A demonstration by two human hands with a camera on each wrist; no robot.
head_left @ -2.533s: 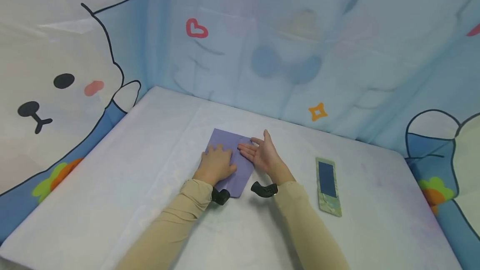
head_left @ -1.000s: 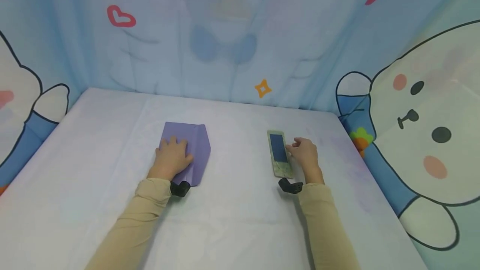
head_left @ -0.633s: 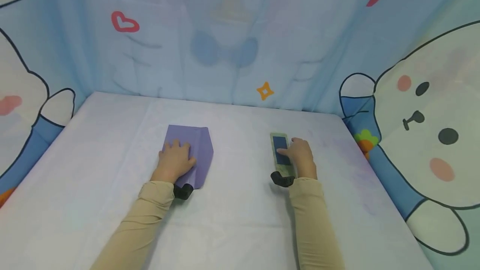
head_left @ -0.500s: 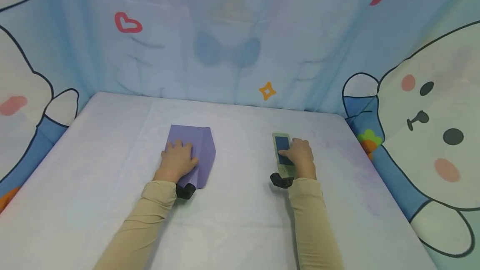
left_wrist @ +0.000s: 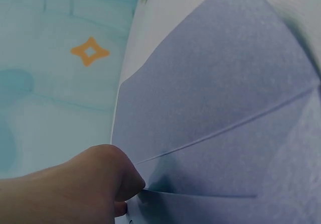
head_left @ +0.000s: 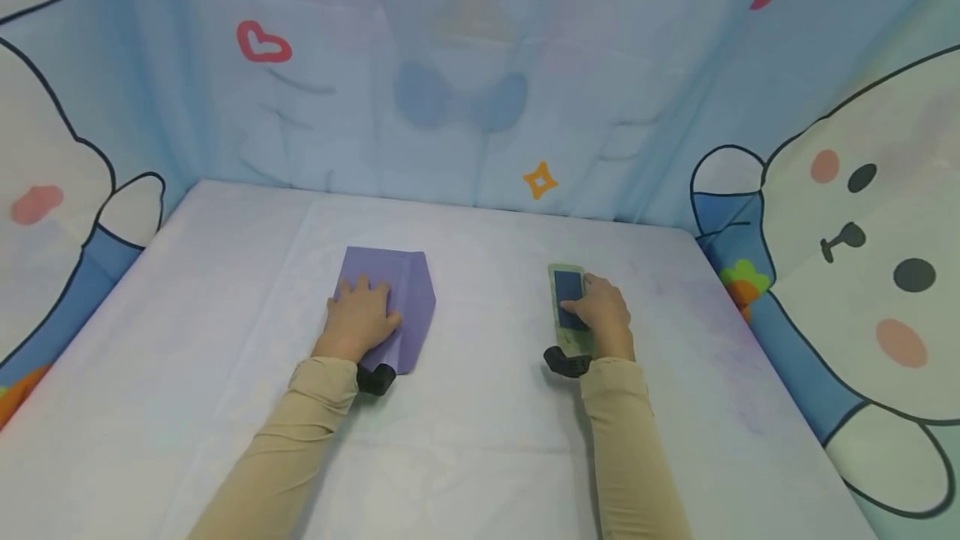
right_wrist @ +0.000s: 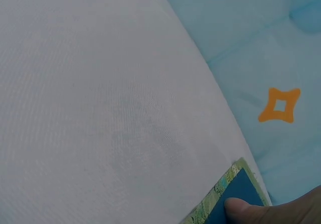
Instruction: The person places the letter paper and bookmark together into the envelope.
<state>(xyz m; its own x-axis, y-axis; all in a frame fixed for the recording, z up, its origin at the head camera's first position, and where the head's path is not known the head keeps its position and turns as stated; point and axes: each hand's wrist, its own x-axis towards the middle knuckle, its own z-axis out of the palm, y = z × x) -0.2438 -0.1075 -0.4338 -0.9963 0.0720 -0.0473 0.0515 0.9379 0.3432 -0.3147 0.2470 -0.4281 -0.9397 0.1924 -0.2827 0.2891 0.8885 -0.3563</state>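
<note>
A purple envelope (head_left: 417, 315) lies on the white table, its flap unfolded toward the right. My left hand (head_left: 358, 319) rests on the envelope's body, fingers spread. In the left wrist view the left thumb (left_wrist: 113, 171) lies by the mouth edge, below the flap's crease (left_wrist: 225, 128). To the right, my right hand (head_left: 606, 311) holds a narrow green patterned card (head_left: 564, 340) with a dark blue panel. Its thumb (right_wrist: 238, 208) presses on the blue panel in the right wrist view, and the other fingers are at the card's right edge, partly hidden.
A white cloth covers the table (head_left: 480, 440). Behind it hangs a light blue curtain (head_left: 337, 132) with cartoon prints. A black wrist device sits on the left wrist (head_left: 377, 379), and another one on the right wrist (head_left: 566, 362).
My right hand has left the envelope's flap, moved right to the card and taken hold of it. The left hand stays on the envelope. The head view has turned right.
</note>
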